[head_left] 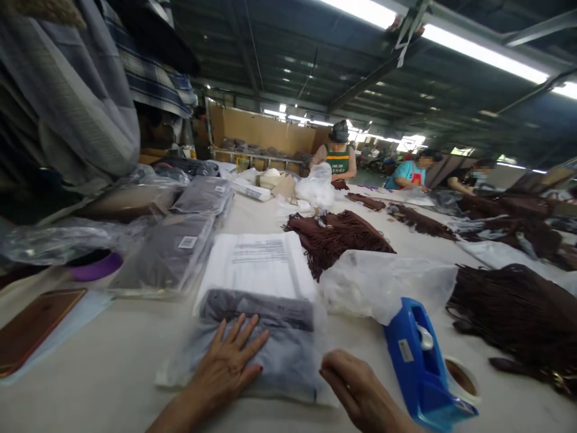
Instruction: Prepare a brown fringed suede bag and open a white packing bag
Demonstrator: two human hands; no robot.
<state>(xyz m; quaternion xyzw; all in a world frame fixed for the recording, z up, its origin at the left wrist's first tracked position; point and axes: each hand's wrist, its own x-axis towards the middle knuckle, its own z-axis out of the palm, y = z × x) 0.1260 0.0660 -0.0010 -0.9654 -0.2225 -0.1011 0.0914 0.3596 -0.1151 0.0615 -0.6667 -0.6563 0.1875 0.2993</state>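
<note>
A dark folded item in a clear plastic bag [288, 361] lies on the table in front of me, with a stack of printed white bags [265, 258] just beyond it. My left hand [229, 361] rests flat on the bag with its fingers spread. At the bag's right edge, my right hand [354, 385] is curled with thumb and fingertips together; what they hold, if anything, is too small to make out. A blue tape dispenser [412, 355] stands to the right of that hand, beside a tape roll [462, 380].
Bagged grey items [166, 252], a purple ring [97, 267] and a phone [38, 325] lie left. Brown fringed pieces [345, 234] and a crumpled plastic bag [387, 282] are beyond and right. Several people work farther back.
</note>
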